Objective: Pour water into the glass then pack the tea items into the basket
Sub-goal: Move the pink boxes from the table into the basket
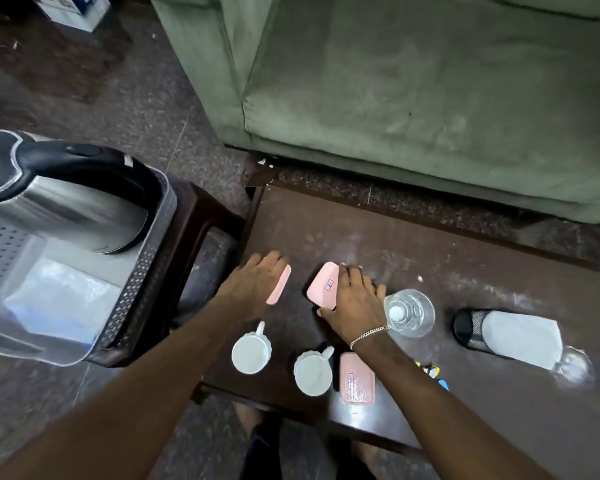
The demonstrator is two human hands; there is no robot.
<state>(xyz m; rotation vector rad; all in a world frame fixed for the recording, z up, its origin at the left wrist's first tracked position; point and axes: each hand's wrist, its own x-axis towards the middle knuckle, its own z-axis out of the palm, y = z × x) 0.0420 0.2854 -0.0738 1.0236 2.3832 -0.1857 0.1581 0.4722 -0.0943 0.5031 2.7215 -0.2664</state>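
On the dark wooden table (413, 237), my left hand (257, 282) lies over a pink lidded box (279, 285) seen edge-on, fingers curled on it. My right hand (354, 299) grips a second pink box (323, 287) that is tilted up. A third pink box (356, 378) lies flat near the front edge. Two white cups (251, 351) (313, 372) stand in front of my hands. A glass of water (409, 311) stands just right of my right hand. The grey perforated basket (142, 271) sits on a stool at the left with a steel kettle (66, 195) and a white packet (59, 299) inside.
A bottle with a black cap and white label (510, 336) lies on its side at the right. Small coloured items (430, 370) peek out beside my right forearm. A green sofa (395, 81) stands beyond the table. A white box (80, 8) sits on the floor, far left.
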